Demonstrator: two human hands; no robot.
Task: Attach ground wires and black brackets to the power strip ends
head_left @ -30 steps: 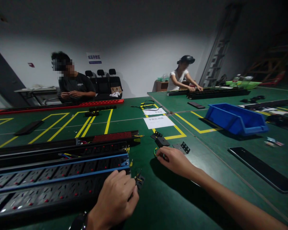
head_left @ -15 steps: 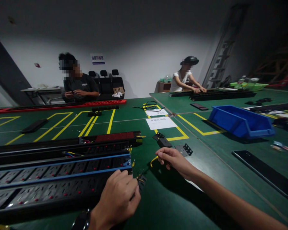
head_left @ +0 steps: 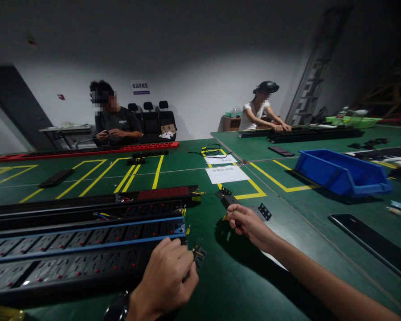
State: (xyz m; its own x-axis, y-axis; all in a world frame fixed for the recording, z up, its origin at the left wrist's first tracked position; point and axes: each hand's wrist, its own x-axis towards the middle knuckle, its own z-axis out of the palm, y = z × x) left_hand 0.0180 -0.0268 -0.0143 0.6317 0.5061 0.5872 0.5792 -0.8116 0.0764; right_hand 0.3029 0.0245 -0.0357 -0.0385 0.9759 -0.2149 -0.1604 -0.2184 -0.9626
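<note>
I had the right hand (head_left: pixel 249 225) out over the green table (head_left: pixel 227 290), its thumb and fingertips pinched together on a yellow wire (head_left: pixel 225 218), of which only a small bit showed at their tips. Close behind those fingers lay a black block (head_left: pixel 228 201), with one perforated bracket (head_left: pixel 224 192) beyond it and another bracket (head_left: pixel 265 211) to its right. The left hand (head_left: pixel 169 274), a dark watch (head_left: pixel 117 306) on its wrist, sat with fingers curled at the right end of the nearest socket strip (head_left: pixel 83 271). A small dark slotted piece (head_left: pixel 201 257) poked out past the thumb; whether that hand grasped it, I couldn't tell (the knuckles blocked my view). Alongside ran a blue-edged strip (head_left: pixel 120 232), and behind that I made out more dark strips, one with a dark red panel (head_left: pixel 163 193). Farther off I saw a white sheet (head_left: pixel 227 174) and, to the right, a blue bin (head_left: pixel 321 176). Across the table, a person in a white top (head_left: pixel 250 116) had both hands on black rails (head_left: pixel 314 134).
</note>
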